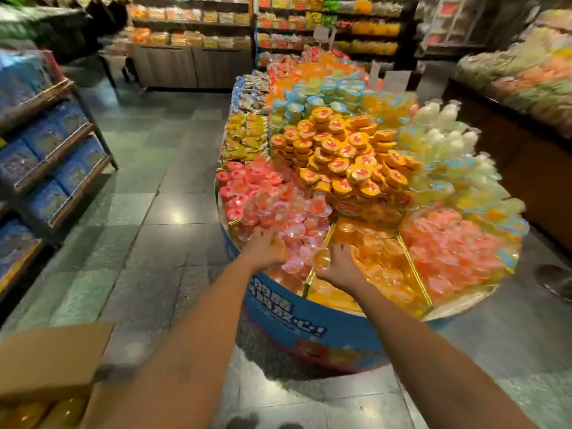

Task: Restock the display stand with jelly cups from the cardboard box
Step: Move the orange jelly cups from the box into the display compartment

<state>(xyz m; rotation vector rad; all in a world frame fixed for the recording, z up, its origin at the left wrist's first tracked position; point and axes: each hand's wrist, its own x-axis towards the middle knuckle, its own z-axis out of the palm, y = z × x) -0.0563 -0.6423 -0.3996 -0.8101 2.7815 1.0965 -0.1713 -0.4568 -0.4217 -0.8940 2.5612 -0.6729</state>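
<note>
A: From the head camera, how far along?

B: Midway, by the look, with the right hand (335, 267) curled round one orange jelly cup (322, 260), held just above the gold divider (328, 239) at the near edge of the display stand (278, 308). Not yet set down.

A: And the left hand (266, 249)?

B: Laid on the pink cups (278, 212) in the near-left compartment, fingers bent over them. Gripping one or merely pressing: cannot tell, too blurred.

A: Left to do?

B: Plenty, probably. Just right of the divider, the orange compartment (374, 252) well filled toward the back, seemingly sparser near the front rim. At lower left, close by the left arm, the open cardboard box (52, 360), with more orange cups (40, 413) showing inside.

A: Anything else around?

B: A tall mound of orange-lidded cups (349, 156) in the stand's middle, right behind the near compartments; easily toppled by a careless reach. Another pink-orange section (448, 249) to the right. Across the aisle on the left, shelves of blue packs (46, 150); further snack shelving at the back. On the floor at far right, something dark and round (554, 278), too unclear to name.

A: In the way?

B: Only the divider under the right hand and the loose pink cups heaped against it. Some risk of the orange cup landing on the wrong side.
</note>
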